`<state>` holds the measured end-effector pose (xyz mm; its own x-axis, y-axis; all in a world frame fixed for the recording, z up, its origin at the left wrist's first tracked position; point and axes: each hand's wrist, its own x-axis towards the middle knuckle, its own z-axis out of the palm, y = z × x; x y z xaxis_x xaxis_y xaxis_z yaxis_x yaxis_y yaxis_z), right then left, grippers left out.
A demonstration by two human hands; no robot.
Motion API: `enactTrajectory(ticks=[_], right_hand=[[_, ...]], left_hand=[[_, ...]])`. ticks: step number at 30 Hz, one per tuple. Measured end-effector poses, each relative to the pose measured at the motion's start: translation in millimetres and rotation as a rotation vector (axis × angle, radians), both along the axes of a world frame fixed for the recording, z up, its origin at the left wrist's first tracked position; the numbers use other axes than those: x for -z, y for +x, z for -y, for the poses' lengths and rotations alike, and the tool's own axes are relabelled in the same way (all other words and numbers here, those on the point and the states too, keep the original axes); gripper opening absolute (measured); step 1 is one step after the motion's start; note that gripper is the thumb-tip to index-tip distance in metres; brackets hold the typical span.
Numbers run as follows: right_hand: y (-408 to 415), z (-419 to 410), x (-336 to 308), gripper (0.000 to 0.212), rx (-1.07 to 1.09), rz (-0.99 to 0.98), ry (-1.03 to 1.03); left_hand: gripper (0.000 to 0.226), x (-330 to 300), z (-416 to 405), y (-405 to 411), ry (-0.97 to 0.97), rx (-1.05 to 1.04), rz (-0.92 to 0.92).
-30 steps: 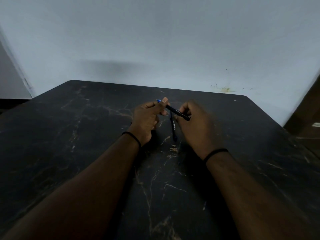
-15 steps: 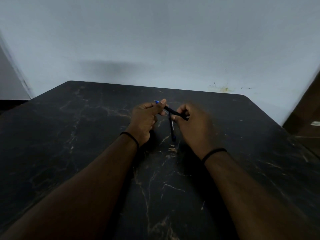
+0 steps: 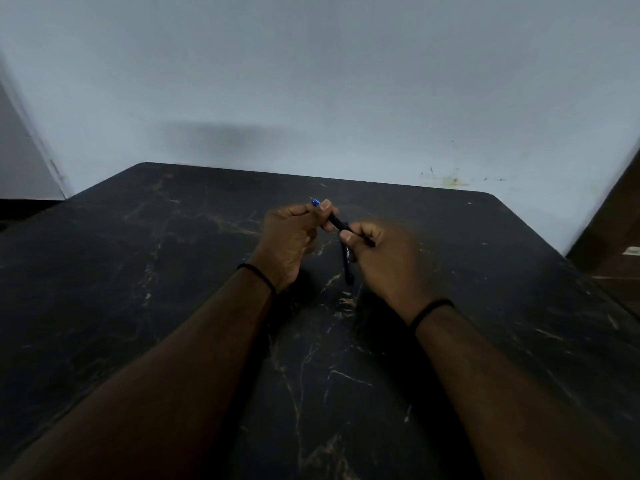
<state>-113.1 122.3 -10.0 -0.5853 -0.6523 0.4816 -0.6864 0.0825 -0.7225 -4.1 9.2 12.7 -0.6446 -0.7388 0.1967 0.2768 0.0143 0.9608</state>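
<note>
A black pen [image 3: 341, 225] with a blue tip is held between both hands above the dark marble table [image 3: 173, 271]. My left hand [image 3: 289, 240] pinches its blue-tipped end between thumb and fingers. My right hand [image 3: 384, 261] grips the pen's other end with curled fingers. A second dark pen-like piece [image 3: 347, 266] points down toward the table from under my right thumb; whether it lies on the table or is held I cannot tell. Both wrists wear black bands.
The table runs back to a pale wall [image 3: 329, 81], with its rounded far right corner [image 3: 491, 197]. Brown furniture [image 3: 613, 230] stands beyond the right edge.
Both hands and the pen stay in nearly the same place. My right hand has shifted slightly along the pen and looks blurred.
</note>
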Motion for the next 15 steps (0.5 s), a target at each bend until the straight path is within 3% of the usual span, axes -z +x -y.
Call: enactTrajectory(ticks=[4, 7, 10, 15], right_hand=[[3.9, 0.6, -0.2, 0.03, 0.036, -0.036, -0.022], [6.1, -0.3, -3.6, 0.032, 0.098, -0.13, 0.015], [4.2, -1.1, -6.0, 0.029, 0.138, -0.09, 0.004], [6.2, -4.9, -5.5, 0.028, 0.17, -0.149, 0.018]], left_hand=[[0.03, -2.0, -6.0, -3.9, -0.077, -0.12, -0.024], [0.041, -4.2, -1.2, -6.1, -0.273, -0.478, 0.052], [0.042, -5.0, 18.7, 5.4, -0.368, -0.858, 0.274], [0.047, 4.7, 31.1, 21.0, -0.447, -0.79, 0.815]])
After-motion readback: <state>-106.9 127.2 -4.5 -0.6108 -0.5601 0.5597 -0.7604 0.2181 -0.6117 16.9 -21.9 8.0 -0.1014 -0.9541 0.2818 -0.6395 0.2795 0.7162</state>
